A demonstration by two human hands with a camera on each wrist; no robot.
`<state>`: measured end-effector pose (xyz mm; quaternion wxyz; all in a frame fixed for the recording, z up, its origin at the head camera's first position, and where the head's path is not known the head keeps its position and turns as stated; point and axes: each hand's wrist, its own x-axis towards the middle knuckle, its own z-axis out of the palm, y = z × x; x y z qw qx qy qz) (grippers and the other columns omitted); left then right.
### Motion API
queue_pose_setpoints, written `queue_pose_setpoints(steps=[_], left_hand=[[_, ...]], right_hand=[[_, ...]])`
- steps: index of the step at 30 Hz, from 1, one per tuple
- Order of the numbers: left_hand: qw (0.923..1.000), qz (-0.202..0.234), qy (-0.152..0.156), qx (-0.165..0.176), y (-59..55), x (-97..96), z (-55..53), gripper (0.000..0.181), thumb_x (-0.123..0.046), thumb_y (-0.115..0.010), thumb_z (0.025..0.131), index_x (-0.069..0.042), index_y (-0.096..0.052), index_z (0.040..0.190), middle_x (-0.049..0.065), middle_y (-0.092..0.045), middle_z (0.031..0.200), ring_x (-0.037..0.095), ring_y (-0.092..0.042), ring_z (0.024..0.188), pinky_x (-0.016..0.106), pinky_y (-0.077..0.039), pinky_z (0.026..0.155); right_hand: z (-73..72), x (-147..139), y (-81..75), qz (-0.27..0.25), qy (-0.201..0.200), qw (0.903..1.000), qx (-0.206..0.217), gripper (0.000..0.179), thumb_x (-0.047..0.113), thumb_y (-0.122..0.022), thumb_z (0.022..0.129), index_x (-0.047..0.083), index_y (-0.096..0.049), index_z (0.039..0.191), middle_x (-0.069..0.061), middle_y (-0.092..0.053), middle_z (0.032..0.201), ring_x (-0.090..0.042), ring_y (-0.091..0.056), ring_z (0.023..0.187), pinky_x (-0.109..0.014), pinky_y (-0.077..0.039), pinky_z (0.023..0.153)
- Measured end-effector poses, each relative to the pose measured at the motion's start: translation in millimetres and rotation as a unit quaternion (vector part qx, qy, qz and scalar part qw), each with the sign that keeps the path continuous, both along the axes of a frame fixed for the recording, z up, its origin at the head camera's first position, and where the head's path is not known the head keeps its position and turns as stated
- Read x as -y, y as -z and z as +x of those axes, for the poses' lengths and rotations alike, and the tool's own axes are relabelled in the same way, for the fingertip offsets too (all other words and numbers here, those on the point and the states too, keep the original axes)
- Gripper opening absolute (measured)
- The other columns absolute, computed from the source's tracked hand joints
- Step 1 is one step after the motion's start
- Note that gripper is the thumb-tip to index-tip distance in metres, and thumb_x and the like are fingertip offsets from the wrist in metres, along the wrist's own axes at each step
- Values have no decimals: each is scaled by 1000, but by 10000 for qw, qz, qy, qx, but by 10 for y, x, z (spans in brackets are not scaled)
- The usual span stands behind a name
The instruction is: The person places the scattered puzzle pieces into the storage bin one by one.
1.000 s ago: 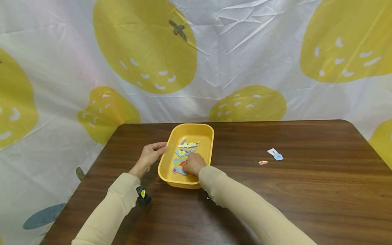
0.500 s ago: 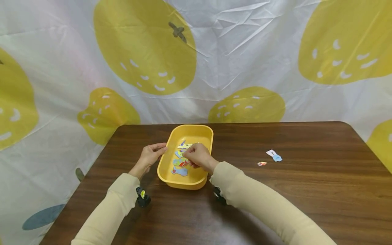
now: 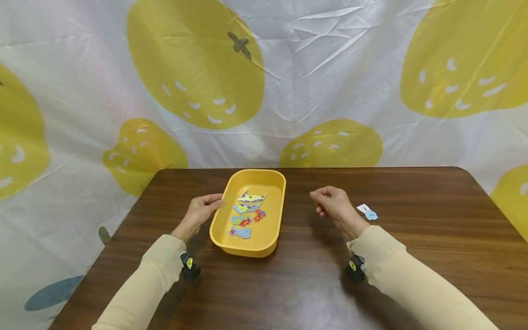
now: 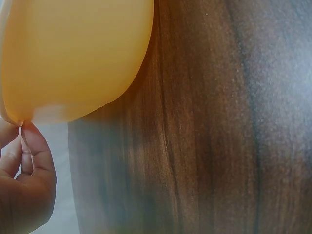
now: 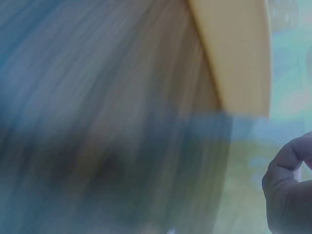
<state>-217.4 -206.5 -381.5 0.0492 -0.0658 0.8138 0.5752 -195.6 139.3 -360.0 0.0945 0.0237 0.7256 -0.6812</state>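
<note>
A yellow plastic tray (image 3: 270,239) with rounded corners lies left of the table's middle. My left hand (image 3: 200,213) pinches its left rim between thumb and fingers, as the left wrist view also shows. Inside the tray lie several flat, colourful cut-out pieces, among them a pale yellow and purple piece (image 3: 252,198), a red and blue piece (image 3: 259,215) and a light blue piece (image 3: 241,233). My right hand (image 3: 336,206) is over the table right of the tray, fingers curled and thumb near the index finger. Nothing shows between them.
A white and light blue cut-out piece (image 3: 368,212) lies on the brown wooden table (image 3: 433,238), just right of my right hand. Behind the table hangs a white cloth (image 3: 284,68) with a yellow fruit print. Dark wrist cameras sit below both cuffs.
My right hand has left the tray and moved right over the table, uncovering the red and blue piece. The small red and white piece is now out of sight. My left hand stays at the rim.
</note>
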Motion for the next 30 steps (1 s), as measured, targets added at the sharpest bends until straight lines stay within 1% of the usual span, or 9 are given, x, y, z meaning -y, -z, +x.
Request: queue_pose_setpoints(steps=[4,8,11,14,17,19,22,25,30], left_hand=[[10000,9,51,3,-5,-6,-7,36,-11,-59,93,4,-57,126,19,-62,117,4,-62,79,21,-54,72],[10000,-1,86,-3,-12,-1,-9,37,-12,-59,93,4,-57,126,19,-62,117,4,-63,80,22,-54,73],[10000,4,63,6,-11,9,-3,37,-12,-59,93,4,-56,127,20,-61,119,4,-63,80,22,-54,73],[10000,-6,55,38,-1,13,-2,37,-12,-59,93,3,-56,127,20,-60,120,4,-63,80,22,-54,73],[10000,-41,62,42,2,15,-4,37,-13,-59,93,3,-56,127,20,-60,121,4,-62,81,21,-54,73],[10000,-34,56,21,1,15,-4,37,-13,-59,93,3,-56,127,19,-61,120,4,-62,81,21,-53,73],[10000,-14,59,2,2,12,-3,37,-12,-59,93,3,-57,126,19,-61,118,4,-62,80,22,-54,73],[10000,0,66,1,8,10,-5,37,-12,-59,93,3,-57,126,19,-62,118,4,-63,80,22,-54,73],[10000,-4,77,15,10,11,-13,37,-13,-59,93,4,-57,126,19,-62,118,4,-63,80,22,-54,74]], right_hand=[[73,-453,85,68,230,9995,219,17,14,-52,96,-2,-48,101,7,-49,60,0,-47,49,-16,-45,46],[121,-861,169,141,491,9978,427,15,13,-51,96,-1,-47,100,7,-50,64,1,-48,51,-15,-46,47],[141,-1084,238,444,605,9957,552,19,12,-51,96,-5,-47,104,7,-51,66,2,-50,52,-14,-46,47],[154,-1235,303,897,525,9922,682,24,11,-50,96,-9,-46,108,6,-52,67,1,-50,52,-15,-47,48],[150,-1300,340,1299,422,9877,758,28,10,-52,95,-13,-46,109,5,-52,67,-1,-51,52,-17,-48,48],[140,-1311,353,1584,382,9840,723,31,11,-55,93,-14,-46,109,5,-53,66,-2,-51,51,-17,-48,48],[128,-1297,369,2031,383,9768,564,35,11,-60,89,-16,-48,107,4,-54,61,-2,-51,50,-18,-48,46],[128,-1270,384,2437,447,9681,359,36,11,-63,86,-17,-52,104,4,-55,57,-3,-52,48,-19,-49,45],[135,-1231,401,2831,537,9575,148,35,11,-66,83,-17,-55,101,3,-55,55,-4,-52,47,-20,-49,44]])
